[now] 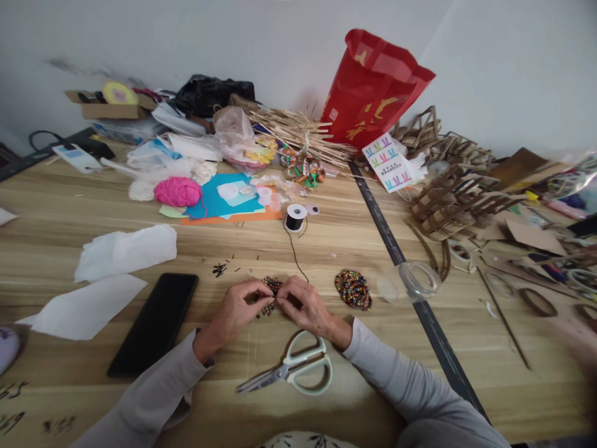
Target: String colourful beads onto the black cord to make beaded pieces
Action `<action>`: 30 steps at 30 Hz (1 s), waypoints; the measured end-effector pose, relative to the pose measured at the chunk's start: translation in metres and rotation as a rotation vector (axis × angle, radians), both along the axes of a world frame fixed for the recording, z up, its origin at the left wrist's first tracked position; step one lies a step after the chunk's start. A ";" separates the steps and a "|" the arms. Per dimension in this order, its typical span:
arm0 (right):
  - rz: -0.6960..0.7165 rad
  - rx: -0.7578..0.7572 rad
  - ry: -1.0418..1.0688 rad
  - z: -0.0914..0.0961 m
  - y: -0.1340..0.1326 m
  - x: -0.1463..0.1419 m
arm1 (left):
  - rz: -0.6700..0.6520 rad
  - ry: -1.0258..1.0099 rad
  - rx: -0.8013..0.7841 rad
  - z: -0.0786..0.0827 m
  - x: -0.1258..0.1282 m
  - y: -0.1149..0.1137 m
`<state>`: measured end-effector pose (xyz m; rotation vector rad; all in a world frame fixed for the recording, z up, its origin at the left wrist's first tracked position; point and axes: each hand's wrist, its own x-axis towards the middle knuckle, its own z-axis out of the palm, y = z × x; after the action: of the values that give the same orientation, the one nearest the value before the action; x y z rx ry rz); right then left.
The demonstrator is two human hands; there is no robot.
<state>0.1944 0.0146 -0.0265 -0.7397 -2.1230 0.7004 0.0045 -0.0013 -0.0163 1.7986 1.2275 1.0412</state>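
My left hand point(242, 306) and my right hand point(301, 302) meet over a small pile of coloured beads point(268, 309), each with thumb and forefinger pinched. Black cord point(295, 252) runs from a white spool point(295, 218) down to my right hand, which grips it; its end is hidden by the fingers. Whatever lies in my left fingertips is too small to make out. Scissors with pale green handles point(293, 367) lie below my hands, blades pointing left. To the right rests a coil of strung multicoloured beads point(353, 289). Short black cord pieces point(219, 269) are scattered to the left.
A black phone point(153, 323) and white paper sheets point(125, 249) lie at left. Pink yarn point(178, 191), blue paper point(217, 190) and a red bag point(373, 87) stand farther back. Clear tape point(420, 280) and small woven baskets point(448, 205) are at right.
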 end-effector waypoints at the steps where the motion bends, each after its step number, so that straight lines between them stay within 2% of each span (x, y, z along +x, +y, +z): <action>1: -0.002 0.000 -0.003 0.000 0.000 0.000 | -0.003 -0.003 0.005 0.000 0.000 0.000; 16: -0.019 0.000 0.022 -0.002 0.001 0.000 | -0.013 -0.039 -0.056 0.002 0.000 0.000; 30: -0.029 0.001 0.006 -0.002 0.000 0.000 | -0.021 -0.047 -0.039 0.003 0.000 0.001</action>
<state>0.1941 0.0149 -0.0281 -0.7660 -2.1028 0.6852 0.0043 -0.0005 -0.0135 1.7442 1.1907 1.0352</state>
